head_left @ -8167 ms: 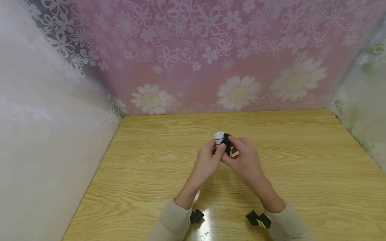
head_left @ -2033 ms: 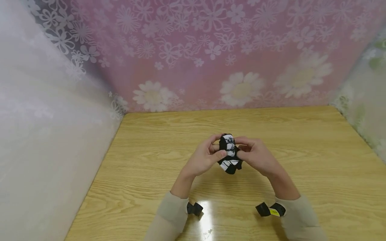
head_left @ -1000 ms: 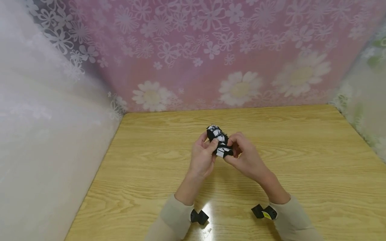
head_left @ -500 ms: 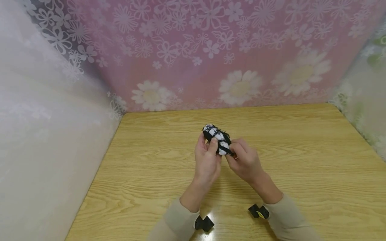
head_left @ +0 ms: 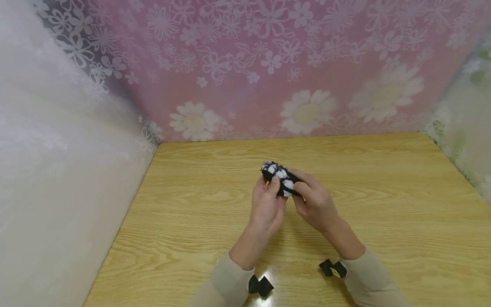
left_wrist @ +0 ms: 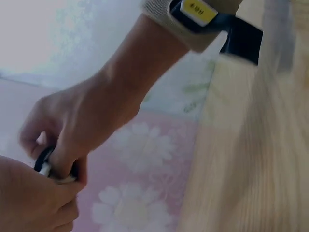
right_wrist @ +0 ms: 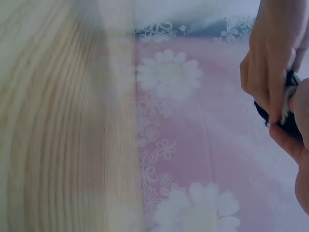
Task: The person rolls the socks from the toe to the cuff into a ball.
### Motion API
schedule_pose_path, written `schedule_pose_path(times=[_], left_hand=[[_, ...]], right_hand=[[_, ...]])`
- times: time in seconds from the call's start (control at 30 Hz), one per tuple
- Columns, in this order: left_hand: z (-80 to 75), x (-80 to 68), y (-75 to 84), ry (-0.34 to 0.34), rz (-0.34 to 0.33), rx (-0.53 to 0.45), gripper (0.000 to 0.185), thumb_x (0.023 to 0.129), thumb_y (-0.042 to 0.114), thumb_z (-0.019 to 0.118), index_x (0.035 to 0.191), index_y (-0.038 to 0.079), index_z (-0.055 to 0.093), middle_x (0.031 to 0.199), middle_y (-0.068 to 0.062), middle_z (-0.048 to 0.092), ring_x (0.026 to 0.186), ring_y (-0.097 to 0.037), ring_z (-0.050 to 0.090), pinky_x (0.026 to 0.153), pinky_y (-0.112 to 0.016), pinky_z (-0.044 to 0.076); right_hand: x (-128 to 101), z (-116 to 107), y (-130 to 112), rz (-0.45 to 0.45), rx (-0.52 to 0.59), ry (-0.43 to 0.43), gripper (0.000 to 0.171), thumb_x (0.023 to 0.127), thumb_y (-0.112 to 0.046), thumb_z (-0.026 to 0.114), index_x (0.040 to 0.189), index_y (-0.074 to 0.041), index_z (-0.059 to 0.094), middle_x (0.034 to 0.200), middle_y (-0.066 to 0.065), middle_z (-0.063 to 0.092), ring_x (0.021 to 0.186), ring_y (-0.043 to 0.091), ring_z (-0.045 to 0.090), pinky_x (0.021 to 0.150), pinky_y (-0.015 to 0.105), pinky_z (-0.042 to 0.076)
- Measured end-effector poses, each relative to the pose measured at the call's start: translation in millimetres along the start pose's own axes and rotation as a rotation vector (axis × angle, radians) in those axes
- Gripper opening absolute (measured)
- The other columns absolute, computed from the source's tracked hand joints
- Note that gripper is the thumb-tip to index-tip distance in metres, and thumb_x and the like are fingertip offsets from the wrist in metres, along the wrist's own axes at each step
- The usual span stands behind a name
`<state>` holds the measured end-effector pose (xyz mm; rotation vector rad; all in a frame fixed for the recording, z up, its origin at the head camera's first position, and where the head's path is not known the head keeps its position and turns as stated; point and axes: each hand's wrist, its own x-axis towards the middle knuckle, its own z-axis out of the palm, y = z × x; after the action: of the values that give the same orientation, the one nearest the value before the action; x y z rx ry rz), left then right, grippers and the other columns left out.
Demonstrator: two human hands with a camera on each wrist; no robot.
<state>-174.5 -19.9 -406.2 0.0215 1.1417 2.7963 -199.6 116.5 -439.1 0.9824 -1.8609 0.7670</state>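
Note:
A black-and-white knit bundle, seemingly a rolled-up sock with loose dark threads on its surface, is held above the table in the head view. My left hand grips its left part, thumb lying across the near side. At the right end my right hand pinches the fabric, thumb on top. Both wrist views show only bits of the sock, mostly covered by fingers: the left wrist view has my right hand above my left hand, and the right wrist view has both at its right edge.
Beneath the hands lies a wood-grain table. A pink flowered backdrop rises behind it, with a pale sheet along the left side and another at the right. Black wrist devices hang from both sleeves.
Earlier a white striped roll with black fabric showed; later the bundle is reshaped with threads outward. In the last half second the right thumb has come onto its top; the bundle shifts slightly right.

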Motion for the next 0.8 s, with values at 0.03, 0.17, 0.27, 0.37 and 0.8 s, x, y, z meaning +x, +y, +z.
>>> schedule_pose_path(times=[0.03, 0.17, 0.27, 0.37, 0.8], left_hand=[[-2.2, 1.1, 1.3, -0.008, -0.016, 0.053, 0.044, 0.107, 0.005, 0.035, 0.148, -0.007, 0.024, 0.148, -0.026, 0.038, 0.136, -0.03, 0.044, 0.11, -0.035, 0.039], [-10.5, 5.4, 7.5, -0.051, -0.079, 0.274, 0.041, 0.106, 0.008, 0.041, 0.144, -0.004, 0.032, 0.139, -0.024, 0.049, 0.118, -0.023, 0.056, 0.101, -0.035, 0.048], [-14.2, 7.5, 9.7, -0.107, -0.114, 0.367, 0.039, 0.107, 0.011, 0.042, 0.142, -0.002, 0.035, 0.137, -0.02, 0.051, 0.112, -0.02, 0.056, 0.1, -0.038, 0.047], [-17.2, 9.7, 10.7, -0.152, -0.109, 0.447, 0.041, 0.106, 0.014, 0.047, 0.142, -0.001, 0.034, 0.138, -0.016, 0.048, 0.116, -0.019, 0.053, 0.103, -0.039, 0.044], [-25.3, 13.8, 13.2, -0.299, 0.155, 0.484, 0.037, 0.093, -0.008, 0.061, 0.128, -0.006, 0.049, 0.122, -0.015, 0.055, 0.105, -0.015, 0.062, 0.087, -0.027, 0.055]], right_hand=[[-0.2, -0.8, 1.2, -0.007, 0.01, -0.014, 0.024, 0.099, -0.006, 0.047, 0.078, 0.002, 0.055, 0.109, 0.025, 0.066, 0.095, 0.039, 0.068, 0.072, 0.043, 0.057], [-1.5, -5.8, 6.0, -0.016, 0.041, -0.056, 0.021, 0.097, 0.001, 0.047, 0.077, 0.001, 0.054, 0.11, 0.023, 0.066, 0.094, 0.038, 0.068, 0.073, 0.042, 0.057], [-1.4, -11.5, 8.8, -0.01, 0.051, -0.075, 0.018, 0.087, 0.016, 0.054, 0.077, 0.001, 0.053, 0.112, 0.023, 0.066, 0.095, 0.038, 0.067, 0.074, 0.041, 0.056], [0.1, -17.1, 11.0, 0.004, 0.053, -0.078, 0.029, 0.073, 0.027, 0.057, 0.075, -0.001, 0.05, 0.111, 0.021, 0.067, 0.095, 0.036, 0.067, 0.073, 0.036, 0.055], [4.9, -15.2, 5.5, 0.267, 0.28, 0.24, 0.028, 0.078, 0.025, 0.051, 0.066, 0.004, 0.037, 0.081, 0.022, 0.066, 0.075, 0.01, 0.064, 0.073, 0.013, 0.05]])
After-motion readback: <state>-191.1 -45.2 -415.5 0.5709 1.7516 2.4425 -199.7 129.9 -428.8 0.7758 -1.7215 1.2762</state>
